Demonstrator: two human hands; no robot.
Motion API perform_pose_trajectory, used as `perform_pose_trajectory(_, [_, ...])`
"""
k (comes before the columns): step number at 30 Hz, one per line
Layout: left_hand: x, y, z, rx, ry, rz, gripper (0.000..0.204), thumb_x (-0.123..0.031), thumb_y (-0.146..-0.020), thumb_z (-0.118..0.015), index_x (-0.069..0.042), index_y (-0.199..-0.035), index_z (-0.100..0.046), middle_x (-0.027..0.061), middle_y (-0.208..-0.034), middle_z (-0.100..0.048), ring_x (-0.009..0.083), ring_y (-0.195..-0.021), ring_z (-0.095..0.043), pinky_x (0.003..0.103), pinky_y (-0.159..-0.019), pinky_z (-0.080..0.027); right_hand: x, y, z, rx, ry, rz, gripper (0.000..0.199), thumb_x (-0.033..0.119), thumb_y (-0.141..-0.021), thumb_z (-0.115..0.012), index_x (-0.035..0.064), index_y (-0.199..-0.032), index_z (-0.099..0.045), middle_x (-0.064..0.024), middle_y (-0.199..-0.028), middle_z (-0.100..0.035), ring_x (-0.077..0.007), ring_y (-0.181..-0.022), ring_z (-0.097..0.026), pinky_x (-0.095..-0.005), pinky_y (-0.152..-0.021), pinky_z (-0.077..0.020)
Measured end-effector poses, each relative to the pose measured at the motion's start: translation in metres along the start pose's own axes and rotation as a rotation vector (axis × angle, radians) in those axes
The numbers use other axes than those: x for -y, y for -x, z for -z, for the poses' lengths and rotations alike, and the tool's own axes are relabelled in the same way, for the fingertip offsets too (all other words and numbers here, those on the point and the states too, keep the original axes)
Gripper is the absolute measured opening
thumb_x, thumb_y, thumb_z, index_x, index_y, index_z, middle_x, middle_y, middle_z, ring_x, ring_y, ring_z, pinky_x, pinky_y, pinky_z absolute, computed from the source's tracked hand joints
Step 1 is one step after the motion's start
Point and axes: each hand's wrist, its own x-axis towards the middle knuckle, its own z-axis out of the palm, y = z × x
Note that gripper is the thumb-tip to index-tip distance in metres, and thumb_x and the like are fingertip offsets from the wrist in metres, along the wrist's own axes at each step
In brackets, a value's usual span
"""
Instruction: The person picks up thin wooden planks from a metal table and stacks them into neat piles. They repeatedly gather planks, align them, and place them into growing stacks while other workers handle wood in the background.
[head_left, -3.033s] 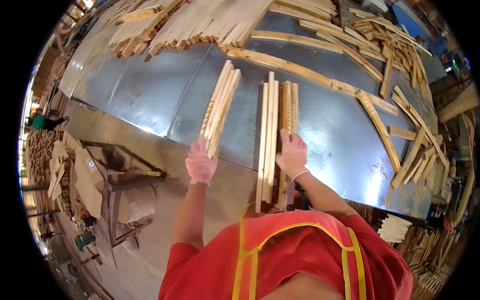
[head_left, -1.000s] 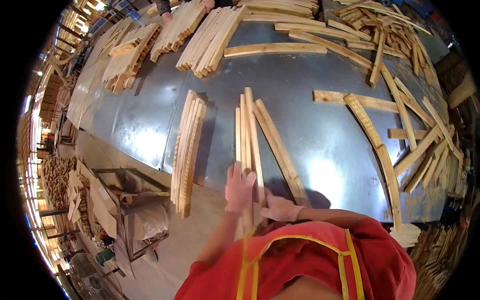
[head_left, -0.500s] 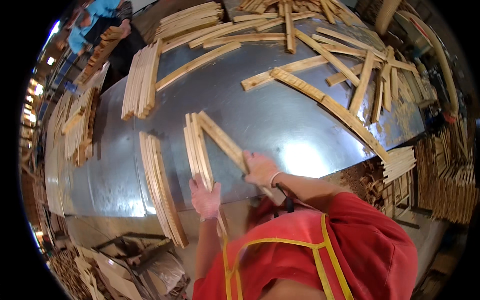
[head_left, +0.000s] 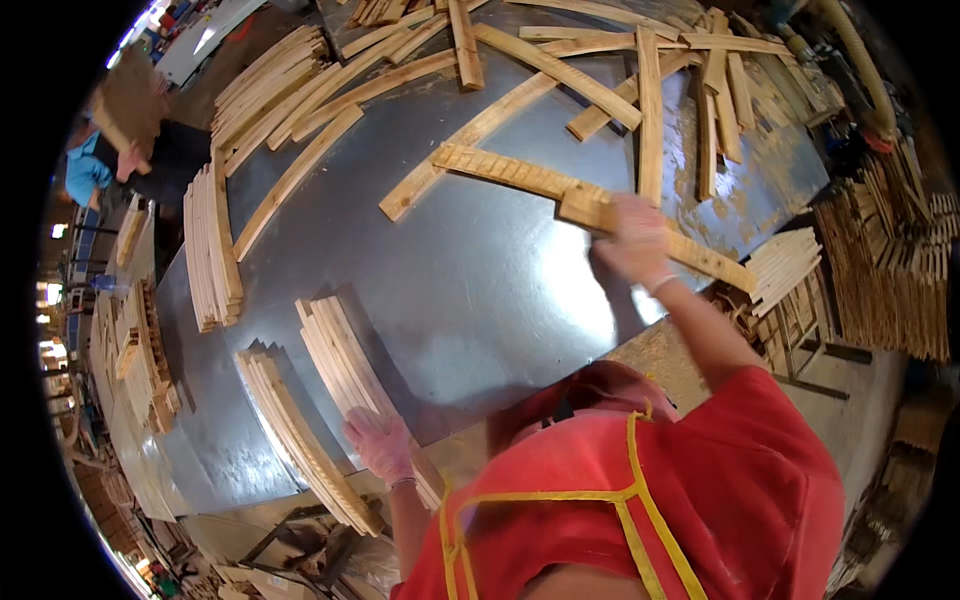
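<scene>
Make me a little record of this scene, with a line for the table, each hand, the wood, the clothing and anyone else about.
Table: shiny grey metal table
Left hand: on a bundle of wooden strips that overhangs the near edge
Right hand: at a wooden board; blurred, so grip unclear
Beside the bundle: a second bundle to its left, standing apart
Farther off: a stack of strips and loose boards
Clothing: red top, yellow trim
Other person: upper left, blue sleeve, partly blurred
</scene>
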Motion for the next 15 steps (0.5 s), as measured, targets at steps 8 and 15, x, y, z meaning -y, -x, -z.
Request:
perform_pose_trajectory(8, [-0.026, -0.005, 0.001, -0.031, 0.006, -0.038, 0.084, -0.023, -0.077, -0.078, -0.008, -0.152, -0.044, 0.0230, -0.145, -0.049, 0.0494, -0.126, -0.058, 0.056, -0.103, -0.052, -0.053, 0.025, 0.004, 0.659, 0.267, 0.134, 0.045, 0.044, -0.084, -0.078, 0.0114, -0.115, -0.073, -0.0134, -0.112, -0.073, -0.0333, -0.110, -0.069, -0.0448, -0.097, -0.0547])
perform_pose_trajectory(15, [-0.036, -0.001, 0.017, -0.034, -0.015, -0.046, 0.078, -0.025, -0.077, -0.080, -0.006, -0.147, -0.049, 0.0215, -0.135, -0.055, 0.0471, -0.118, -0.060, 0.055, -0.100, -0.051, 0.052, -0.062, -0.031, 0.638, -1.028, -0.277, 0.047, 0.029, -0.095, -0.079, -0.0005, -0.131, -0.070, -0.0070, -0.112, -0.074, -0.0177, -0.102, -0.069, -0.0326, -0.092, -0.0559])
